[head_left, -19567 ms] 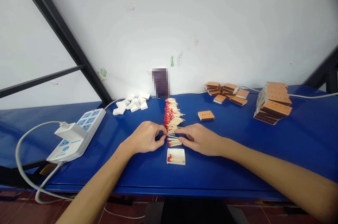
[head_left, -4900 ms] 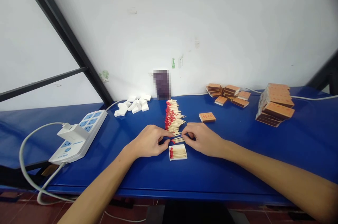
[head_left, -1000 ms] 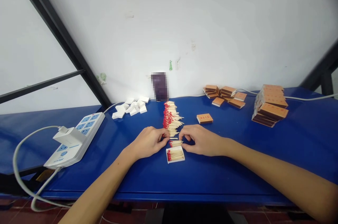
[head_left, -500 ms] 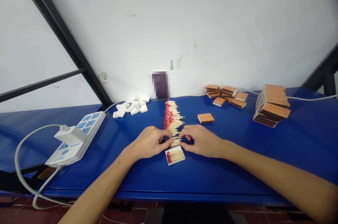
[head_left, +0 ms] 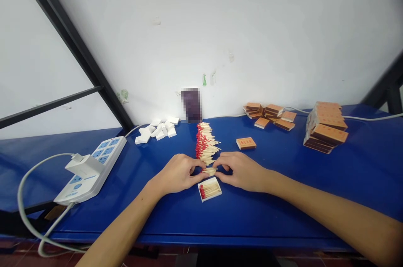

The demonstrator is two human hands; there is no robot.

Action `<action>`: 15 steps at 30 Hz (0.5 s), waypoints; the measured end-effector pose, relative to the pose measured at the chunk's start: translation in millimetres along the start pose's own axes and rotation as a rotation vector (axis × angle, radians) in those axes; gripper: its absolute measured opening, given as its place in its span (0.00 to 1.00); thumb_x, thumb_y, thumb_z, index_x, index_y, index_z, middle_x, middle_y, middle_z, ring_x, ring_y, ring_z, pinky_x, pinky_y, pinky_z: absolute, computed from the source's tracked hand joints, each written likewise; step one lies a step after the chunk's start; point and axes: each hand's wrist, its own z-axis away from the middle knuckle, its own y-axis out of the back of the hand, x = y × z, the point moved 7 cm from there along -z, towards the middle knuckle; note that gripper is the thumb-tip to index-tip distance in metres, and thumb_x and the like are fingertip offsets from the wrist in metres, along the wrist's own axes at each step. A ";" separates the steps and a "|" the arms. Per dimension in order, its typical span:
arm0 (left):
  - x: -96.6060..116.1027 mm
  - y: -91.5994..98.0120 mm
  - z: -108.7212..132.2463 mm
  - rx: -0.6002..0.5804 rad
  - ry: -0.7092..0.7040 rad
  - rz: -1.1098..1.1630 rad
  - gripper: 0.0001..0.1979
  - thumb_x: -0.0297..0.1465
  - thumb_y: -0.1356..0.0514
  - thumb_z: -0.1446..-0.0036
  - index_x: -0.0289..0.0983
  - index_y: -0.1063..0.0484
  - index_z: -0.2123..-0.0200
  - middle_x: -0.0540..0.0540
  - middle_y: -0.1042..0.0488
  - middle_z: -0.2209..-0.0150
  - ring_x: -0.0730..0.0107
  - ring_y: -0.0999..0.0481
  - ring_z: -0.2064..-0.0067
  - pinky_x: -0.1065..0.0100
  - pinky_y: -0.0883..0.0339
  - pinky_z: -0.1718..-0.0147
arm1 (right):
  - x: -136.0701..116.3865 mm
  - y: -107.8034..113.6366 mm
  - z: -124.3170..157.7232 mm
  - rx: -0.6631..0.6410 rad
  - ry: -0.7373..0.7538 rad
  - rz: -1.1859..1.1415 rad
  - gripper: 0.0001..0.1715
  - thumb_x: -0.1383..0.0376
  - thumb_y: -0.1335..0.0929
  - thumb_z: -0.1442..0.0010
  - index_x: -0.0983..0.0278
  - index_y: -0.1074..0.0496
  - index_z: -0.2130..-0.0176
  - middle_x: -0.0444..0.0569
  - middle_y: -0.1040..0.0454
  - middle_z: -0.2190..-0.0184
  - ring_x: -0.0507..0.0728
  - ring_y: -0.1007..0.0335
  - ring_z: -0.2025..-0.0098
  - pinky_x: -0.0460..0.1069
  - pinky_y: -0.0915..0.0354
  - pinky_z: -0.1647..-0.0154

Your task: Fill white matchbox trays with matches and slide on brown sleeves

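Observation:
Between my two hands lies a small bundle of matches (head_left: 210, 171). My left hand (head_left: 182, 173) pinches its red-headed end with thumb and finger. At the bare wooden end, my right hand (head_left: 237, 170) pinches it the same way. Just in front of the bundle sits a white matchbox tray (head_left: 217, 195), partly filled with matches whose red heads point left. Behind my fingertips a long row of loose matches (head_left: 206, 143) runs back toward the wall, heads to the left. An orange matchbox (head_left: 246, 143) lies behind and to the right of my right hand.
White empty trays (head_left: 159, 129) are heaped at the back left. Several orange matchboxes (head_left: 273, 115) lie at the back right, beside a larger stack of matchboxes (head_left: 327, 126). A power strip (head_left: 91, 174) with a plugged-in charger and cable occupies the left of the blue table (head_left: 277, 216).
My fingers have closed in around the match bundle, which now looks more tightly gathered. The whole view has shifted slightly, with the table lower in the picture.

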 end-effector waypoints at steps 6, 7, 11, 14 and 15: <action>0.2 2.6 -0.6 0.001 0.010 -0.016 0.13 0.43 0.40 0.37 0.41 0.21 0.60 0.55 0.35 0.80 0.77 0.40 0.79 0.73 0.50 0.75 | 1.1 -1.0 0.8 -0.002 0.000 0.006 0.07 0.65 0.32 0.39 0.64 0.23 0.62 0.42 0.32 0.73 0.50 0.39 0.72 0.45 0.46 0.70; -0.5 2.3 -0.8 -0.002 0.015 -0.015 0.13 0.43 0.40 0.38 0.40 0.21 0.59 0.55 0.35 0.80 0.77 0.39 0.79 0.73 0.50 0.75 | 1.2 -1.0 1.1 -0.002 -0.002 0.009 0.07 0.65 0.32 0.39 0.64 0.23 0.62 0.42 0.32 0.73 0.50 0.39 0.73 0.45 0.46 0.70; -0.6 1.8 -1.3 -0.009 0.011 -0.012 0.14 0.43 0.39 0.39 0.40 0.21 0.59 0.55 0.35 0.80 0.77 0.39 0.79 0.73 0.50 0.75 | 1.8 -1.2 2.2 0.007 -0.011 0.019 0.08 0.64 0.32 0.39 0.63 0.23 0.62 0.43 0.31 0.73 0.50 0.39 0.73 0.46 0.47 0.71; 0.3 2.3 -1.0 -0.005 0.002 -0.013 0.13 0.42 0.39 0.38 0.40 0.21 0.60 0.55 0.35 0.80 0.77 0.38 0.78 0.73 0.49 0.75 | 1.1 -1.1 2.7 0.015 -0.016 0.025 0.08 0.64 0.32 0.39 0.63 0.23 0.61 0.43 0.31 0.73 0.50 0.38 0.73 0.46 0.48 0.71; 0.4 2.4 -0.9 -0.003 0.000 -0.011 0.13 0.41 0.40 0.38 0.40 0.21 0.59 0.55 0.34 0.80 0.77 0.38 0.78 0.73 0.49 0.75 | 0.3 -1.0 2.7 0.015 -0.015 0.027 0.09 0.63 0.32 0.39 0.63 0.23 0.61 0.43 0.31 0.73 0.50 0.38 0.72 0.46 0.48 0.71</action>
